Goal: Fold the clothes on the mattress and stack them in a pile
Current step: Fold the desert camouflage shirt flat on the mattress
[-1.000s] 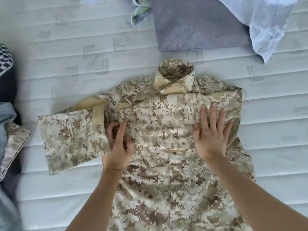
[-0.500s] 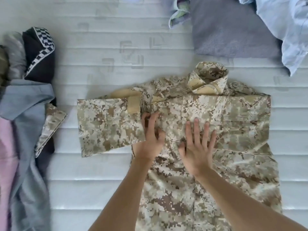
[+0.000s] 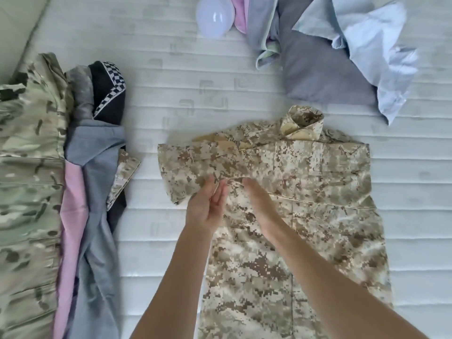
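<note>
Head view, one entry per item.

Camouflage jacket [image 3: 305, 192]: task garment in hand, lying flat on the mattress [image 3: 171, 69], collar away from the person, far sleeve already folded across the chest. Judged mid-fold, laid flat so the seams line up.

Near sleeve [image 3: 190, 172]: sticks out sideways past the jacket's body, likely the next part to be turned in.

Left hand [image 3: 205, 211]: at the sleeve's lower edge, fingers nearly straight and reaching under the cloth; grip appears released, no pinch visible, though the fingertips are hidden.

Right hand [image 3: 259, 201]: lies flat on the jacket's middle just beside the left hand, grip released, apparently pinning the cloth while the sleeve is worked.

Side heap [image 3: 73, 167]: green camouflage, pink, grey-blue and a black piece with checked trim, at the person's left; loosely laid, whether folded cannot be told.

Unfolded lot [image 3: 342, 57]: grey and pale blue garments, far side.

Containers: none visible.

Round white object [image 3: 215, 18]: on the mattress beside the unfolded lot.
</note>
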